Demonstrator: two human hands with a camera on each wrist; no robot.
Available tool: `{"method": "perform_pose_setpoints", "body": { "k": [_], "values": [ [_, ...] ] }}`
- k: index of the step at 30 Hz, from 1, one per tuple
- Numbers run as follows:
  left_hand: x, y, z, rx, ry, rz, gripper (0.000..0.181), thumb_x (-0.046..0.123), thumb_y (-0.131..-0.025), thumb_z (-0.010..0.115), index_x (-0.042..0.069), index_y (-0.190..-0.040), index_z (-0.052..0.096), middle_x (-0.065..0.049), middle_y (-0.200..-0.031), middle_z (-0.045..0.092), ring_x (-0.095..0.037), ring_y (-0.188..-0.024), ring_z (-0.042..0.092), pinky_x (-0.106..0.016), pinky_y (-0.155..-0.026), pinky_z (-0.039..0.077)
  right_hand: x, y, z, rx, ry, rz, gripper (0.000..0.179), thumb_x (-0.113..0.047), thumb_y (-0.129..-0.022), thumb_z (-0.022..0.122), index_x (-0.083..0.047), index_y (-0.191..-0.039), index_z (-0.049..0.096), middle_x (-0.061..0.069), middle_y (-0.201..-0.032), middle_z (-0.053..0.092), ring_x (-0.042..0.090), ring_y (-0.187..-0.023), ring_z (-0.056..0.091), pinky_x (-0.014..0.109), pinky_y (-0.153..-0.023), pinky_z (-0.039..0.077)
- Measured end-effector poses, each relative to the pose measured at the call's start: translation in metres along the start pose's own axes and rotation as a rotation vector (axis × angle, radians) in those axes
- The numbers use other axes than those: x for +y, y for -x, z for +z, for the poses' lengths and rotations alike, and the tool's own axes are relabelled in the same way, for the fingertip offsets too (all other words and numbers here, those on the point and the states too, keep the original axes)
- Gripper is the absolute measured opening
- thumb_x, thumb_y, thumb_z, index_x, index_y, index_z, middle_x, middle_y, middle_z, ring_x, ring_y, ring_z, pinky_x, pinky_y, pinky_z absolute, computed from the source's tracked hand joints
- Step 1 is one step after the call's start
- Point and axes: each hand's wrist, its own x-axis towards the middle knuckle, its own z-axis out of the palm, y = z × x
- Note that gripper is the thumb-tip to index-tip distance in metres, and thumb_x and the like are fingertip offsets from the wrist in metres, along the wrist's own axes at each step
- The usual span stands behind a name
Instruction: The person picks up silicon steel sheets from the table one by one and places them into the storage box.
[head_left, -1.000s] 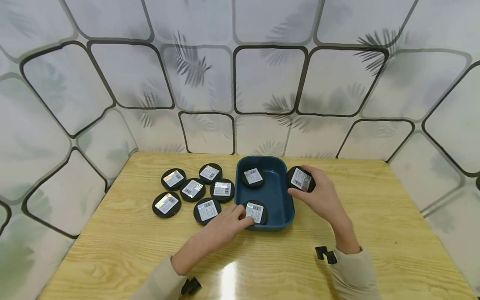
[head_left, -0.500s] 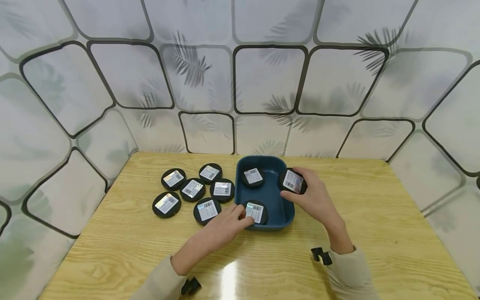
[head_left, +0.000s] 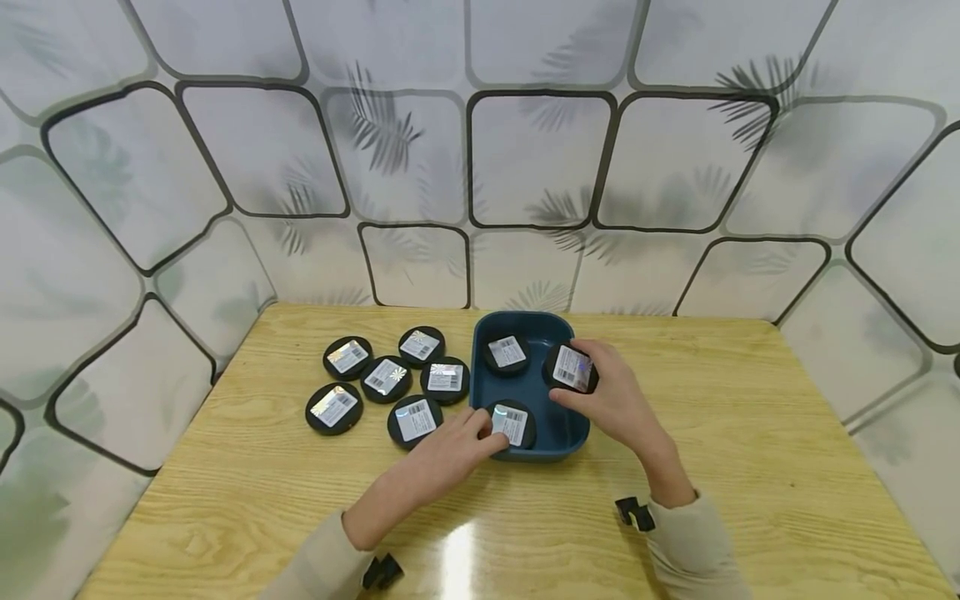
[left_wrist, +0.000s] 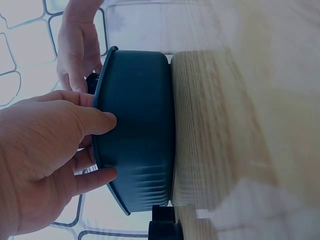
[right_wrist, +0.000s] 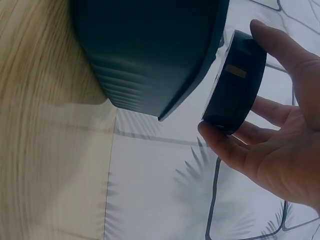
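My right hand (head_left: 617, 398) holds a thick, round black disc (head_left: 572, 368) by its edge, between thumb and fingers. A silver barcode label covers its upper face, and the right wrist view shows a small orange mark on the side of this black disc (right_wrist: 235, 72). It is above the right part of a dark blue plastic bin (head_left: 551, 429). Inside the bin lie two similar discs, one at the back left (head_left: 506, 354) and one at the front left (head_left: 512, 423). My left hand (head_left: 446, 458) grips the bin's front left rim; its thumb presses the outer wall (left_wrist: 137, 125).
Several more labelled black discs (head_left: 386, 379) lie flat on the wooden table (head_left: 247, 467), left of the bin. Behind the table hangs a patterned pale backdrop (head_left: 540, 158). Black clips (head_left: 635, 513) sit by the sleeve cuffs.
My right hand has carried its disc leftward and slightly nearer, from the bin's right edge to over its interior. The left hand and the bin have stayed still.
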Motion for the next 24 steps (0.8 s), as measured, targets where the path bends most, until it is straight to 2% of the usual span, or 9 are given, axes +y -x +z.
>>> {"method": "perform_pose_setpoints", "body": {
  "k": [8,24],
  "values": [
    [-0.001,0.0,0.0,-0.011,0.01,-0.003,0.024,0.005,-0.099,0.058,0.021,-0.117,0.059,0.0,-0.098,0.046,-0.013,-0.084,0.042,-0.024,-0.071,0.038,0.002,-0.002,0.007,-0.023,0.008,-0.004,0.076,-0.02,-0.082,0.083,0.0,-0.144,0.045,0.024,-0.144,0.043,0.039,-0.125,0.047,0.055,-0.097,0.043],
    [-0.001,0.0,0.001,0.036,-0.016,0.026,0.024,0.003,-0.096,0.059,0.02,-0.114,0.059,0.0,-0.095,0.046,-0.013,-0.081,0.041,-0.024,-0.069,0.037,0.001,-0.009,0.015,-0.059,0.062,-0.008,0.076,-0.015,-0.081,0.082,0.002,-0.145,0.044,0.026,-0.147,0.038,0.043,-0.131,0.041,0.057,-0.103,0.041]
  ]
}}
